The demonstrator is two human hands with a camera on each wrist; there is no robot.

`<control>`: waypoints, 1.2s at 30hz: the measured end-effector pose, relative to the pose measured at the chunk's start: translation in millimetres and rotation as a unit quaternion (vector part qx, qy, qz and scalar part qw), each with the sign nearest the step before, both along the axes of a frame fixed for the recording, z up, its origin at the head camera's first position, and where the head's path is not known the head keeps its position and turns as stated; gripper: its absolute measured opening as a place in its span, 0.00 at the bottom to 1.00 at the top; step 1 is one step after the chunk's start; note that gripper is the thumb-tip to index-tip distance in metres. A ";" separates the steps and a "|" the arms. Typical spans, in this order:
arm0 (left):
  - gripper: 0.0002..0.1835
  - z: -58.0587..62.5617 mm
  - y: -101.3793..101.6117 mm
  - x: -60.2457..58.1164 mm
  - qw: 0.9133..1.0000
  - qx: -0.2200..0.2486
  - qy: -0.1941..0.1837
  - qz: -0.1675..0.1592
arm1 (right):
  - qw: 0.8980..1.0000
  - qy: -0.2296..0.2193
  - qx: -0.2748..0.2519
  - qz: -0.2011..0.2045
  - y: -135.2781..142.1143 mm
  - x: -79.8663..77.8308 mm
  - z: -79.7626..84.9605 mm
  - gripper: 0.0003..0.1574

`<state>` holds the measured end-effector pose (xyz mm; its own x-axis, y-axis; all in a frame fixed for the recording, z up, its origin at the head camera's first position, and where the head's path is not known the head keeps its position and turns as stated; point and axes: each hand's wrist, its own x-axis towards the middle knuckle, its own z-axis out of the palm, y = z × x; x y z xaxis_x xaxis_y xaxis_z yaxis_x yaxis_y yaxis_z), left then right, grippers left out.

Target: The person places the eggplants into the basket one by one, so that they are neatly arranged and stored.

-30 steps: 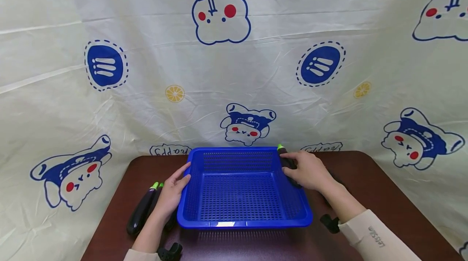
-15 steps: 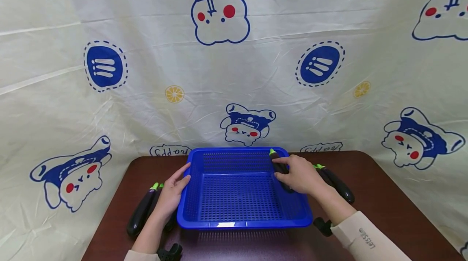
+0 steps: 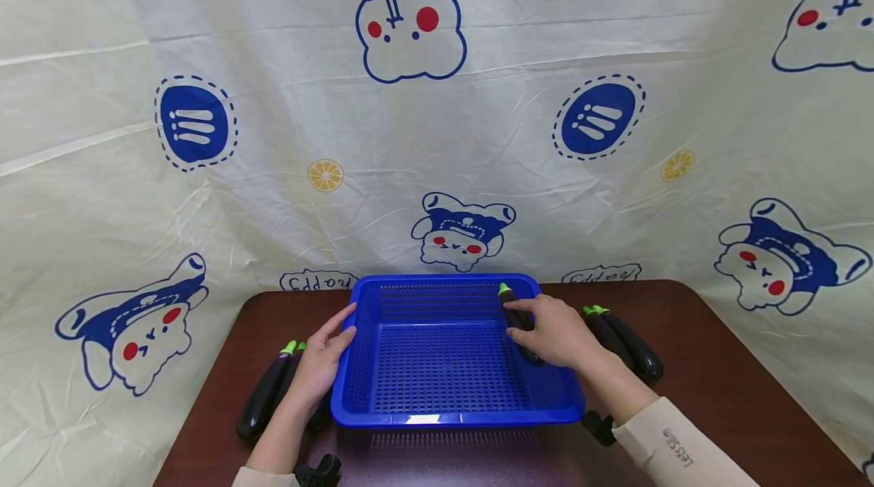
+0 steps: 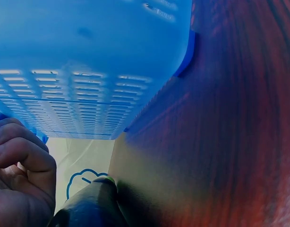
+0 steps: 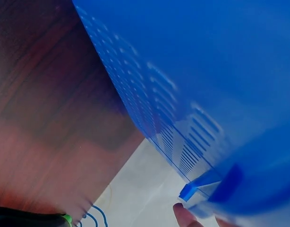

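A blue plastic basket (image 3: 456,419) with slotted walls stands mid-table in the head view. My left hand (image 3: 315,364) grips its left rim, thumb on top; in the left wrist view the fingers (image 4: 27,156) curl beside the basket wall. With my right hand (image 3: 554,332) I hold a dark purple eggplant (image 3: 514,315) over the right side of the basket, its green stem end toward the back. The palm hides part of it. In the right wrist view only fingertips (image 5: 183,215) show past the basket wall.
Two eggplants (image 3: 631,349) lie on the brown table (image 3: 710,388) right of the basket. On the left, more eggplants (image 3: 261,397) lie partly behind my forearm. A printed white cloth (image 3: 478,130) hangs behind the table.
My right hand has carried the eggplant left and slightly downward, from the basket's right rim to over its inside. Two eggplants at right have come into sight. The left hand stays put.
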<state>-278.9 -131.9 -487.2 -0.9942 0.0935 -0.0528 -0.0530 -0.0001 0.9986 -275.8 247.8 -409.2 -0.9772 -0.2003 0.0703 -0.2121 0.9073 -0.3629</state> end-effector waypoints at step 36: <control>0.24 0.0 0.8 1.6 1.000 0.003 0.001 0.005 | 0.997 0.044 0.062 -0.005 -13.6 8.8 -33.9 0.27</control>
